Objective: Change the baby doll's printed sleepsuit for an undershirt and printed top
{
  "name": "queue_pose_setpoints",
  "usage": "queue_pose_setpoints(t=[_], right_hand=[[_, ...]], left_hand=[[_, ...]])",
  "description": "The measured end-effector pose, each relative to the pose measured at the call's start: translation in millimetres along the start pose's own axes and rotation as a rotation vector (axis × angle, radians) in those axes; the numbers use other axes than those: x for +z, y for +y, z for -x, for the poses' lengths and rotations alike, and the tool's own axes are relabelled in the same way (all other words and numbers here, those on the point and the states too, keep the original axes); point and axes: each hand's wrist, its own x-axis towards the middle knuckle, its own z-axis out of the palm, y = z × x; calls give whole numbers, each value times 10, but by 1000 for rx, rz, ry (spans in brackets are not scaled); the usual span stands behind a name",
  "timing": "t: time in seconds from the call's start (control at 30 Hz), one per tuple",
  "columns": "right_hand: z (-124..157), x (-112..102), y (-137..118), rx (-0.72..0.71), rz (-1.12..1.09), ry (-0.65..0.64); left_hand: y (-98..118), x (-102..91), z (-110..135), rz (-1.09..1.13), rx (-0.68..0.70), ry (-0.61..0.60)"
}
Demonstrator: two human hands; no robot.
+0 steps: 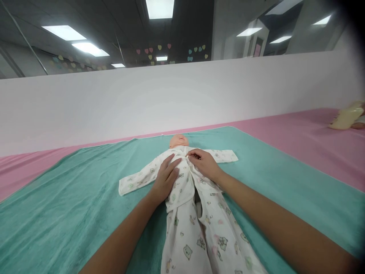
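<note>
The printed outfit [183, 196] lies at lower centre of frame; judged light, soft, limp, best held by front edges. Left grip [166, 177] rests unclenched on it; right grip [205, 163] apparently pinches its upper front.

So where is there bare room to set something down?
Two patches: green cloth between the sleeve by the left hand and the pink sheet; cloth between the right forearm and the pink on the right. Crowded: the middle, where the left hand and right hand touch the shirt.
</note>
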Motion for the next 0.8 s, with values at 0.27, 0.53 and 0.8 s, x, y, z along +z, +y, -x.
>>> queue_pose_setpoints(t=[0.27, 0.53, 0.8], right_hand=[[60, 16, 48, 78, -5, 83], [230, -64, -307, -111, 500, -145], [251, -131, -301, -91, 580, -278]], left_hand=[[-16, -17, -2, -47, 36, 12], [51, -5, 55, -117, 97, 66], [234, 30, 168, -174, 184, 40]])
